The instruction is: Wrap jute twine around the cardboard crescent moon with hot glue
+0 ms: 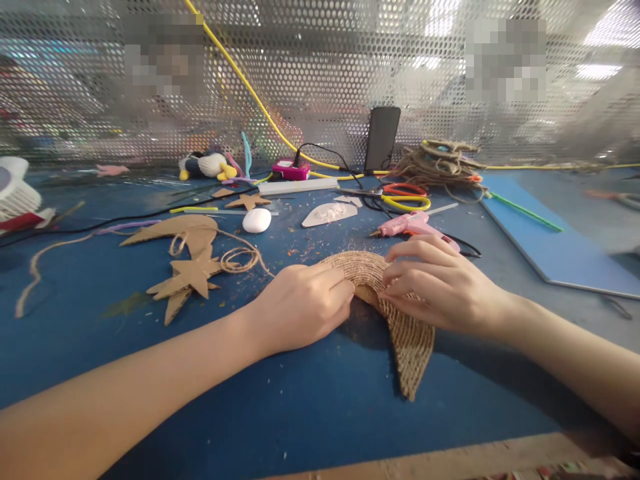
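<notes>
A curved, crescent-like cardboard piece covered in rows of jute twine lies on the blue table. My left hand is closed around its left part and hides that end. My right hand grips the right side of the curve, fingers bent over the rows and thumb at the inner edge. Bare cardboard shows along the inside of the curve between my hands. Loose jute twine runs in loops from the left toward my left hand. A pink glue gun lies just behind my right hand.
Cardboard stars and a curved cardboard cutout lie at left, near a white egg-shaped piece. Behind are scissors, a phone, a twine pile and a perforated metal screen. A blue board lies right.
</notes>
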### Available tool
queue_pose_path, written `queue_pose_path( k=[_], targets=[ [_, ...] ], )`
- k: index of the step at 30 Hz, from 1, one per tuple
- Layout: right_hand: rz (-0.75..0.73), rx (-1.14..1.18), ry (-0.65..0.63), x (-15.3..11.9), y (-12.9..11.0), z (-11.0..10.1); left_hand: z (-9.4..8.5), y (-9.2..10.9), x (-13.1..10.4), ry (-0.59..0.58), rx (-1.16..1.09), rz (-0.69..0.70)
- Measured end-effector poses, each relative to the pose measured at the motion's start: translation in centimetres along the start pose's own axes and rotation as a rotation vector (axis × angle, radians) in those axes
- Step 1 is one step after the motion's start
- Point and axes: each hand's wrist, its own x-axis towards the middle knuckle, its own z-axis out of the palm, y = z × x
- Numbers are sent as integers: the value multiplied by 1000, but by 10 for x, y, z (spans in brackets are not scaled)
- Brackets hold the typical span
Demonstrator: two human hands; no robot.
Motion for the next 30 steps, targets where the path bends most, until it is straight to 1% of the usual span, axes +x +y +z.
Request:
queue_pose_path(
  k=[2, 5, 7, 9, 13, 16, 18, 21, 24, 27, 30],
  targets=[
    [-37, 94, -31, 2, -3, -3, 1, 0, 0, 1, -9, -5],
    [-86, 205, -151, 3, -8, -4, 3, 1, -1, 22, -24, -42],
    [-109, 201, -228, 3, -9, -4, 3, 1, -1, 31, -49, -80],
    [-120, 171, -271, 3, -8, -2, 3, 0, 0, 18, -83, -113],
    [-121, 174, -305, 3, -6, -2, 1, 0, 1, -10, -159, -181],
    [-92, 192, -302, 4, -6, -4, -1, 0, 2, -31, -201, -223],
    [-28, 152, -275, 4, -6, -5, 0, 0, 2, -34, -215, -236],
    [168, -52, -209, 2, -7, -3, 2, -1, 2, -5, -217, -252],
    [338, -231, -212, 0, -8, 1, 4, -3, 2, 26, -250, -273],
    [422, -257, -266, -3, -10, 3, 5, -5, 2, 28, -293, -285],
    [465, -231, -258, -3, -12, 3, 4, -6, 2, 26, -319, -290]
  ],
)
